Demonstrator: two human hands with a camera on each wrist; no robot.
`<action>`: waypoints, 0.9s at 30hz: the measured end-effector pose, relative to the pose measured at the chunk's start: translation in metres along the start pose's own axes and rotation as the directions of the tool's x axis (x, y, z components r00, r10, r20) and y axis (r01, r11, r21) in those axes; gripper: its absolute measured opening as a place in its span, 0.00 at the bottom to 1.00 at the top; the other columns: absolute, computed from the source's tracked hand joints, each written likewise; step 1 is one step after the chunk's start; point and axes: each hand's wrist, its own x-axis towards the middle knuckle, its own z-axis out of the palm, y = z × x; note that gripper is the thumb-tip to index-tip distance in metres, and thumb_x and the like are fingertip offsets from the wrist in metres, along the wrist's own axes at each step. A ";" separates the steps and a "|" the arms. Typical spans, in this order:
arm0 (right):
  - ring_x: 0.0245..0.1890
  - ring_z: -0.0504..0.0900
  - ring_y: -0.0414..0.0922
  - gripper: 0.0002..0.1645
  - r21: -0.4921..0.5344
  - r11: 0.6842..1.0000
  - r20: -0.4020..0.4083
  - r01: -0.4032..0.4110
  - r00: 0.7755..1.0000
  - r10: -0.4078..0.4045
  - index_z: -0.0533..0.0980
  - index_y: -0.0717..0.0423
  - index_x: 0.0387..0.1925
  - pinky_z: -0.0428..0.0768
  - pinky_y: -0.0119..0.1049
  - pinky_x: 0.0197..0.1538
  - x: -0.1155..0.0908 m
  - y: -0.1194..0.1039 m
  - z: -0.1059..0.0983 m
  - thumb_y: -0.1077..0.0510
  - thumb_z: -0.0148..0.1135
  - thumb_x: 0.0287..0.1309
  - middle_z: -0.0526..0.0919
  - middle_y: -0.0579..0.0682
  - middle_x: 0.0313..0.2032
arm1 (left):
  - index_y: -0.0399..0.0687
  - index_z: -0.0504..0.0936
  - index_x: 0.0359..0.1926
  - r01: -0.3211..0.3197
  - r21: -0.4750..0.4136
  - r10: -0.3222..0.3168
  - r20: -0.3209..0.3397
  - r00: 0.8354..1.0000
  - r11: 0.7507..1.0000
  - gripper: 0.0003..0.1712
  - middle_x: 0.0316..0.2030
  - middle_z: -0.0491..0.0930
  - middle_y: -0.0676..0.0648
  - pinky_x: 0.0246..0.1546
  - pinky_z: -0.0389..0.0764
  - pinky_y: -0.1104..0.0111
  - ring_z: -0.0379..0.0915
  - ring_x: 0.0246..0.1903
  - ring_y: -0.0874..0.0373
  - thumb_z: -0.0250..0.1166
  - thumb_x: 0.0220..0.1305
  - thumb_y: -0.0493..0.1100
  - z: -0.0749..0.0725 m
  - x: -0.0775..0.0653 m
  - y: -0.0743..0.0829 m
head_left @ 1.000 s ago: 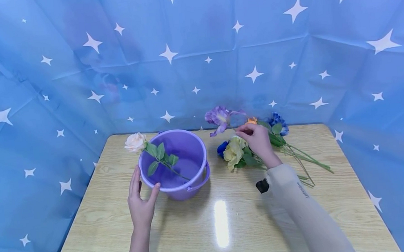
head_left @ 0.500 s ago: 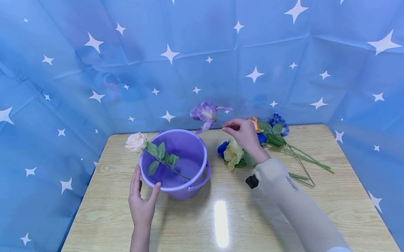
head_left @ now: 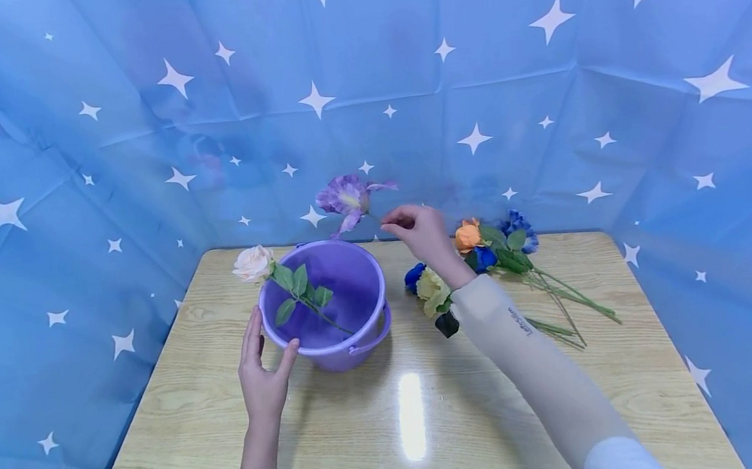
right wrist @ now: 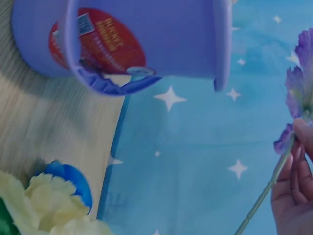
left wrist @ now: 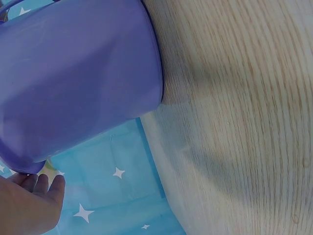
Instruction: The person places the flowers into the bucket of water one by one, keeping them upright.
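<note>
A purple iris point(head_left: 346, 195) is held up by my right hand point(head_left: 423, 236), which pinches its stem just below the bloom. In the right wrist view the green stem point(right wrist: 266, 191) runs down and away from the fingers. My left hand point(head_left: 266, 380) touches the near left rim of a purple bucket point(head_left: 335, 358), its thumb and fingers spread along the outside. Inside the bucket a pale pink rose point(head_left: 254, 264) leans, its bloom past the left rim and its leafy stem slanting across the opening. The iris is above and behind the bucket's far right rim.
To the right on the wooden table point(head_left: 507, 435) lie several flowers: a pale yellow one point(head_left: 431, 290), an orange rose point(head_left: 467, 235), and blue blooms point(head_left: 520, 231), stems toward the front right. The right forearm partly covers them. A blue star-printed cloth point(head_left: 357, 53) hangs behind.
My right hand has carried the iris left and upward, away from the flowers and toward the bucket, uncovering the orange rose. My left hand, the bucket and the rose have stayed in place.
</note>
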 end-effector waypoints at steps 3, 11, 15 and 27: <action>0.33 0.85 0.54 0.08 0.008 1.000 0.009 0.017 1.000 -0.017 0.87 0.55 0.39 0.79 0.31 0.30 0.005 -0.008 0.006 0.56 0.67 0.63 0.89 0.54 0.36 | 0.49 0.65 0.74 -0.003 -0.007 0.003 -0.007 1.000 1.000 0.46 0.74 0.64 0.44 0.72 0.66 0.52 0.61 0.73 0.47 0.74 0.56 0.36 0.000 0.000 0.001; 0.32 0.84 0.48 0.08 -0.006 0.999 0.053 0.052 0.997 -0.051 0.86 0.52 0.40 0.80 0.33 0.32 0.019 -0.032 0.023 0.55 0.67 0.63 0.89 0.51 0.36 | 0.37 0.64 0.72 0.004 -0.007 -0.004 -0.017 1.000 1.000 0.44 0.73 0.63 0.36 0.72 0.65 0.50 0.60 0.72 0.40 0.72 0.55 0.30 -0.001 -0.002 0.025; 0.31 0.83 0.43 0.07 -0.024 0.996 0.060 0.087 0.995 -0.086 0.87 0.51 0.40 0.82 0.33 0.35 0.027 -0.045 0.030 0.55 0.67 0.63 0.90 0.50 0.36 | 0.34 0.64 0.72 -0.016 -0.014 0.016 -0.013 1.000 1.000 0.44 0.72 0.63 0.32 0.71 0.65 0.48 0.60 0.71 0.35 0.71 0.55 0.29 -0.003 -0.002 0.034; 0.33 0.85 0.44 0.07 0.071 0.992 0.082 0.100 0.991 -0.106 0.86 0.55 0.39 0.82 0.28 0.33 0.042 -0.083 0.048 0.58 0.69 0.61 0.90 0.51 0.35 | 0.31 0.65 0.71 -0.003 -0.004 0.003 -0.003 1.000 1.000 0.42 0.72 0.63 0.32 0.70 0.65 0.46 0.60 0.71 0.37 0.71 0.56 0.31 -0.005 -0.001 0.042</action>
